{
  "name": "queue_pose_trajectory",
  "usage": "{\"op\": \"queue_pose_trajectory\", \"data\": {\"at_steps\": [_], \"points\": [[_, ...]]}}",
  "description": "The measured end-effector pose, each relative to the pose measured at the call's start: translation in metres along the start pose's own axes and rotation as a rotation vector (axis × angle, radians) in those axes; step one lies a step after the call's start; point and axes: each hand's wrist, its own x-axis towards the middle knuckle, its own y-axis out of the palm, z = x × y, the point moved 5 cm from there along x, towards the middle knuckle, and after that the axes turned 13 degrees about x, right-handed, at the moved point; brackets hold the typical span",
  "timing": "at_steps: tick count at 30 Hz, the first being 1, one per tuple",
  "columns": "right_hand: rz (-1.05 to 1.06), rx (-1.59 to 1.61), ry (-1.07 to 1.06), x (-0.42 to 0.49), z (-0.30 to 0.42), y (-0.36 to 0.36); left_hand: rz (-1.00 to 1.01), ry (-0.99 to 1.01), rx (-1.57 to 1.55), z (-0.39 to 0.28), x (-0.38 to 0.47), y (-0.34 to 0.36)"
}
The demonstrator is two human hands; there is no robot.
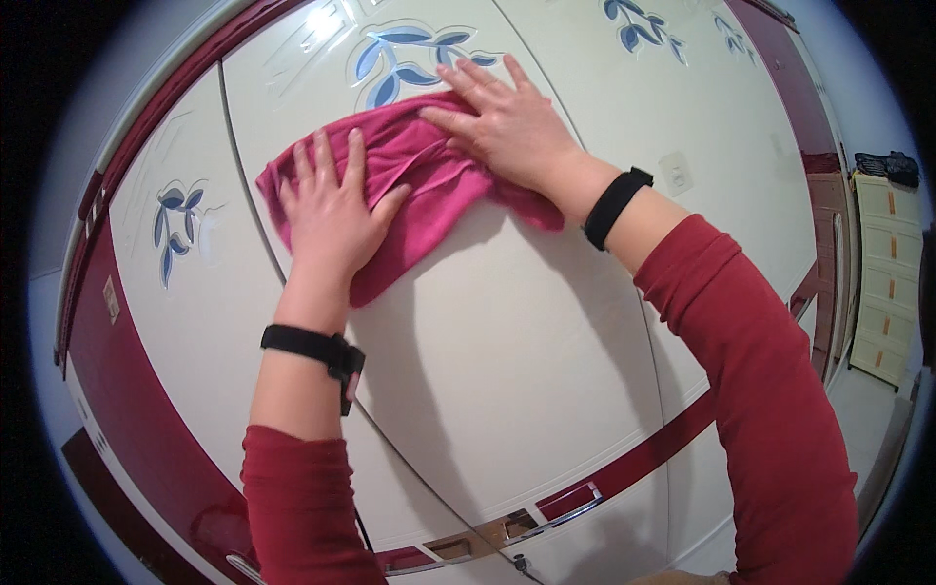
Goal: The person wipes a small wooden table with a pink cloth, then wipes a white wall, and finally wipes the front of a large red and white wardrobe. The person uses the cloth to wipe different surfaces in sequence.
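Observation:
A wrinkled pink cloth (409, 168) lies against the white panel door (526, 351) of a large wardrobe. My left hand (333, 205) rests on the cloth's left part, fingers spread and palm towards the door. Over the cloth's upper right is my right hand (504, 124), also with spread fingers, some of them reaching past the cloth's top edge. Both hands press on the fabric from the front; neither is visibly closed around it. Just above the cloth, a blue leaf decoration (398, 55) shows on the door.
A small key or lock (520, 561) protrudes low at a door seam. Chrome handles (567, 515) line the red band below. At the far right stands a cream drawer unit (888, 278) with dark items on top. A pale plate (676, 174) is fixed to the right door.

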Motion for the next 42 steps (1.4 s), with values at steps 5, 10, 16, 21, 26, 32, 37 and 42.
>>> {"op": "queue_pose_trajectory", "data": {"at_steps": [5, 10, 16, 21, 26, 32, 37, 42], "points": [[0.047, 0.106, 0.139, -0.045, -0.052, -0.018, -0.094, 0.127, -0.002, -0.075, 0.023, -0.029], [0.022, 0.232, 0.288, -0.118, -0.077, -0.046, -0.075, 0.245, -0.131, -0.147, 0.009, -0.054], [0.079, 0.142, 0.464, -0.118, -0.051, -0.022, -0.003, 0.212, -0.119, -0.131, -0.001, -0.039], [0.073, 0.218, 0.247, -0.062, 0.011, 0.005, -0.003, 0.079, -0.023, -0.029, -0.01, -0.009], [0.09, 0.129, 0.104, -0.015, 0.063, 0.02, -0.052, 0.053, 0.174, 0.041, -0.039, 0.008], [0.223, 0.33, -0.111, -0.063, 0.115, -0.001, -0.122, 0.133, -0.054, 0.035, -0.128, 0.012], [0.248, 0.472, -0.113, -0.123, 0.154, -0.011, -0.012, 0.167, -0.191, 0.003, -0.219, -0.004], [0.419, 0.69, -0.139, -0.195, 0.201, -0.033, 0.19, 0.187, -0.298, -0.024, -0.31, -0.009]]}}
